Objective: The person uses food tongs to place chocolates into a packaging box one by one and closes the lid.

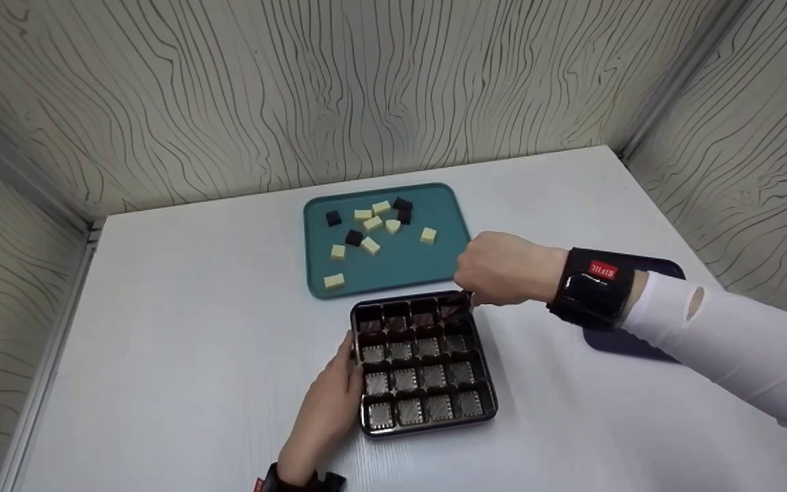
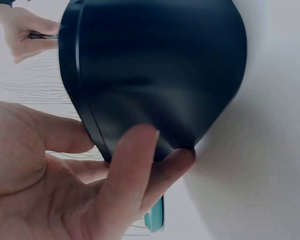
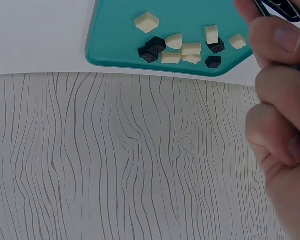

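Observation:
A black box (image 1: 425,430) divided into several square compartments stands at the table's near middle. My left hand (image 1: 328,403) rests against its left wall, fingers touching the outside; in the left wrist view nothing is pinched. Dark brown pieces (image 1: 397,323) appear to lie in the far row; the other cells show silvery textured bottoms. My right hand (image 1: 503,270) grips black tongs (image 1: 460,299) above the far right cell. Their tips and anything between them cannot be made out. Beyond the box, a teal tray (image 1: 407,263) bears several cream pieces (image 1: 371,246) and black pieces (image 1: 334,218).
At the right, a dark purple tray (image 1: 615,343) is partly covered by the white right sleeve (image 1: 735,348). The white table (image 1: 195,307) meets a wood-patterned wall (image 1: 284,89) at the back, with further panels at both sides.

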`<state>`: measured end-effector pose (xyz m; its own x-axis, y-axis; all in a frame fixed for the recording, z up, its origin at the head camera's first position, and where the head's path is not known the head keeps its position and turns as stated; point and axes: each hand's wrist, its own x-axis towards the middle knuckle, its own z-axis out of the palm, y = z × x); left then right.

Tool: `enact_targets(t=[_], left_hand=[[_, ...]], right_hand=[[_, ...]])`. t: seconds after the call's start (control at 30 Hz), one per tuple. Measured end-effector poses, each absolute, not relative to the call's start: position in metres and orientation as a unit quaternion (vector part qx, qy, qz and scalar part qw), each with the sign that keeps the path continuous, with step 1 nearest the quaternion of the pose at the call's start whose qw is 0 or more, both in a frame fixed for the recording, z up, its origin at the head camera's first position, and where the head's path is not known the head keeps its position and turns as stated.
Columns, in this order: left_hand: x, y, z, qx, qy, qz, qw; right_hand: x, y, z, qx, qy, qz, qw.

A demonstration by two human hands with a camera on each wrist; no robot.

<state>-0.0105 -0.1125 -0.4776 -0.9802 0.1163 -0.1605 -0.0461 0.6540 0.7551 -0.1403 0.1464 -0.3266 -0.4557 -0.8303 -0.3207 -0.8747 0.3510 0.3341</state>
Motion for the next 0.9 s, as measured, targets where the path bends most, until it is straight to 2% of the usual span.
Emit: enact_targets(t=[0.5,0.9], left_hand=[[-0.011,-0.114,-0.477,0.023,0.902,0.42,0.094],[-0.011,-0.113,-0.477,0.017,0.903,0.418,0.095]], right_hand=[[-0.144,0.129,-0.349,-0.536,0.794,0.284,0.033],[-0.142,0.134,-0.348,-0.525,0.808,0.267,0.021]])
